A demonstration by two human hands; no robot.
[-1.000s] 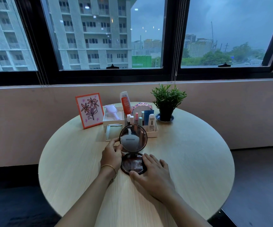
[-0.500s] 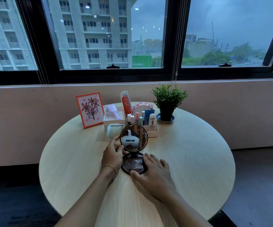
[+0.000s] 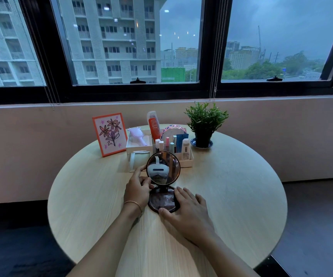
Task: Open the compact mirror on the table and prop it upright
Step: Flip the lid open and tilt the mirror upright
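Little has moved since a second ago; the compact mirror stays open near the middle of the round surface, its dark-rimmed lid upright, its base flat; the left hand pinches the lid's left edge; the right hand lies flat, fingers loosely spread, touching the base's right rim.

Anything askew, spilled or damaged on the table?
Nothing stands out. The compact mirror is open, lid upright, base flat on the round table, left hand at the lid's edge, right hand on the base. Organizer, potted plant and framed flower drawing stand upright.
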